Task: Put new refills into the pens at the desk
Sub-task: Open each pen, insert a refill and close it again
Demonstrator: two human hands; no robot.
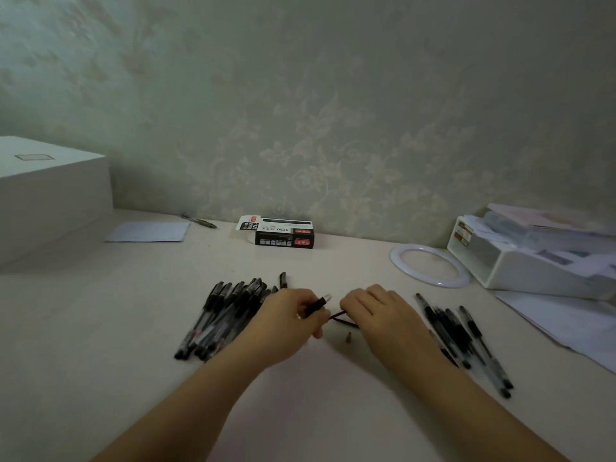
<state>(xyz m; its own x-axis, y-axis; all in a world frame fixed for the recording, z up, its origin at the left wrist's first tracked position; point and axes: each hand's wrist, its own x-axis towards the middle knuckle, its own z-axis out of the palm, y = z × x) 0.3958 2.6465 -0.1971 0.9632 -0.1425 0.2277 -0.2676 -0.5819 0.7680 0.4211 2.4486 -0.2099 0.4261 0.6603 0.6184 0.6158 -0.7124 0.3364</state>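
Left hand: a black pen barrel [317, 304] is gripped by the curled fingers of the left hand [286, 316], its pale end pointing up and right.
Right hand: thin black refills [340, 317] are pinched by the bent fingers of the right hand [376, 311], just beside the barrel.
Small part: a tiny cone tip [349, 337] is seen on the tabletop [100, 328] between the hands.
Left pile: many black pens [221, 316] are heaped beside the left hand.
Right pile: more pens [466, 338] are laid beside the right wrist.
Box: a black and white box [280, 232] is set near the wall.
Other things: a white ring [430, 265] and a white tray [520, 261] are seen at the right.
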